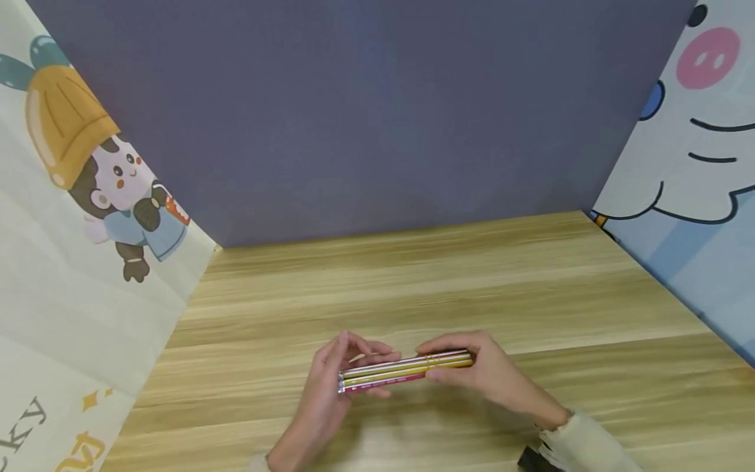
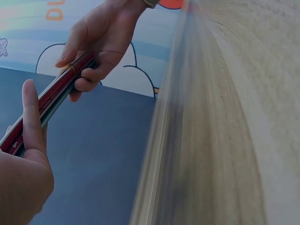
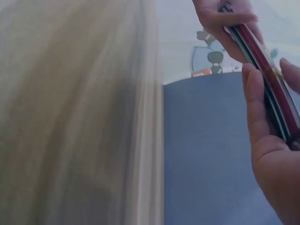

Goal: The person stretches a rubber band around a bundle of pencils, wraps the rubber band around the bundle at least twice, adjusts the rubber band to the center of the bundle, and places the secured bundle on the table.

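Observation:
A bundle of striped pencils [image 1: 383, 375], with red, yellow, white and dark green sides, is held slantwise over the table. A thin yellowish rubber band [image 1: 435, 360] wraps it near its right end. My right hand [image 1: 472, 367] pinches that end, thumb on the near side and fingers on the far side. At the other end, my left hand [image 1: 330, 373] supports the pencils on fairly straight fingers, its thumb raised. In the left wrist view, one straight finger [image 2: 32, 117] crosses the bundle. The pencils' left ends sit close to the left palm.
The wood-grain table [image 1: 383, 288] spreads beneath both hands. A dark grey panel [image 1: 377, 118] stands at the back, with cartoon-printed side panels left [image 1: 53, 282] and right [image 1: 708, 262]. A small black object [image 1: 533, 460] shows by the right sleeve [image 1: 590, 442].

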Action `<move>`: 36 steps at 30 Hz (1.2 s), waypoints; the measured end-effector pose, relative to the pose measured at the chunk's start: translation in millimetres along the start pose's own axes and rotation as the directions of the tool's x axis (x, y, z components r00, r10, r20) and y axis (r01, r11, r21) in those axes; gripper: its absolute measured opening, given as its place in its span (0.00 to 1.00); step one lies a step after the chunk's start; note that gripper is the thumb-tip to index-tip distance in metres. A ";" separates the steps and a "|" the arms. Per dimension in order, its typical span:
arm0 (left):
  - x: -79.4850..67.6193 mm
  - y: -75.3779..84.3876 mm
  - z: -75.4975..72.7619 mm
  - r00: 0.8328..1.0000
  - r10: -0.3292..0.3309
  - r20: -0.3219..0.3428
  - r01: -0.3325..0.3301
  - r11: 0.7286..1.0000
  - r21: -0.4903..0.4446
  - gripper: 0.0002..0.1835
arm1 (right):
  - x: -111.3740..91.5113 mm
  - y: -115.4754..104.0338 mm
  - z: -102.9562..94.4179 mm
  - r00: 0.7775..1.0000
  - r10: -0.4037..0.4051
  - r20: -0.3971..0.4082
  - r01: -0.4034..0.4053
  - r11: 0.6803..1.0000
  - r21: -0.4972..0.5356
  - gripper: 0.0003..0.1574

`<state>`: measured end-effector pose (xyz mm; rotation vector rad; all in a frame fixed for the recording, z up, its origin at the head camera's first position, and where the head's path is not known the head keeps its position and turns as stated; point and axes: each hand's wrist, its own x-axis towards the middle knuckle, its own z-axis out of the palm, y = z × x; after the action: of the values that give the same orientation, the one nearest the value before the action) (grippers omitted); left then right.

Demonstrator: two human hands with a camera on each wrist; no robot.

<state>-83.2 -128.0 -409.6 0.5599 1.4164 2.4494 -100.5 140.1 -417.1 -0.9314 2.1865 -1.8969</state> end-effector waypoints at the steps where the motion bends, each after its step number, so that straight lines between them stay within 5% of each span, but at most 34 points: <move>1: 0.2 0.6 -0.6 1.000 0.002 0.003 -0.002 1.000 -0.006 0.26 | 0.1 0.1 -1.7 1.000 -0.013 0.001 0.013 1.000 0.020 0.20; 5: 0.1 2.0 -3.4 1.000 0.010 0.001 -0.010 0.999 -0.048 0.26 | -0.5 1.7 -9.5 0.999 -0.047 -0.001 0.047 0.996 0.070 0.18; 12: -0.6 -0.7 -4.5 1.000 0.013 -0.028 -0.014 0.998 -0.056 0.25 | -2.3 3.6 -8.7 0.999 0.024 0.024 -0.027 0.993 0.113 0.18; 22: -0.7 -9.8 4.1 1.000 -0.015 -0.027 0.016 1.000 0.009 0.26 | -4.9 2.6 3.2 0.999 0.027 0.032 -0.028 0.999 0.026 0.18; 30: 0.0 -2.5 0.6 0.999 0.009 -0.037 -0.011 0.999 -0.047 0.25 | -5.7 3.7 -10.8 0.999 -0.015 -0.048 0.014 1.000 -0.013 0.17; 36: 0.3 -4.4 1.3 0.997 -0.001 -0.076 -0.002 0.999 -0.039 0.24 | -5.0 1.2 -8.2 1.000 0.014 0.007 -0.014 1.000 -0.011 0.18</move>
<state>-82.7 -124.7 -412.8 0.4637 1.3938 2.5180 -100.7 149.8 -418.0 -0.9203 2.1957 -1.8747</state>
